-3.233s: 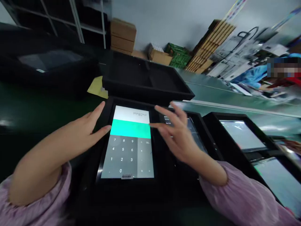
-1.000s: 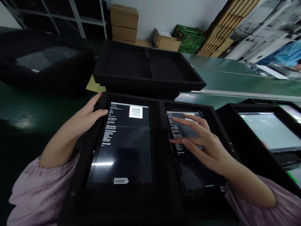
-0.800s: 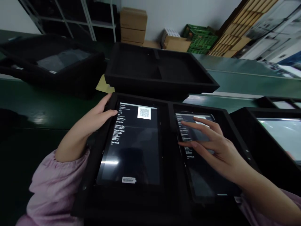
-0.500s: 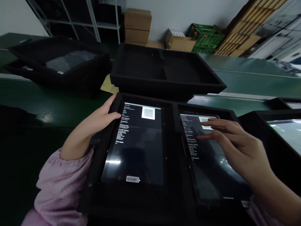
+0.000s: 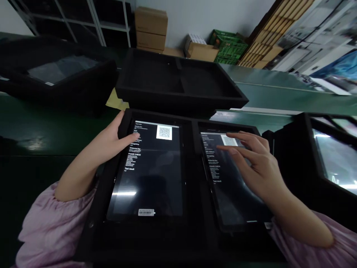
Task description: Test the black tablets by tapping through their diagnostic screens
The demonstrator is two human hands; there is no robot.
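Note:
In front of me a black two-compartment tray holds two tablets side by side. The left tablet is lit, with a test info list, a QR code and a barcode sticker near its lower edge. My left hand grips the tray's upper left rim; its thumb reaches over the left tablet's screen and its other fingers are mostly hidden behind the rim. Over the right tablet, which shows a similar list, my right hand is open with fingers stretched across the upper screen. Whether its fingertips touch the glass I cannot tell.
Beyond my tray stands another black divided tray. Black trays with a tablet are stacked at left. Another tray with a bright-screened tablet is at right. Cardboard boxes and green crates stand behind the green bench.
The view has shifted, so the tray and tablets appear farther left. My left thumb has moved further over the left tablet's screen. My right hand stays over the right tablet, its fingers slightly shifted.

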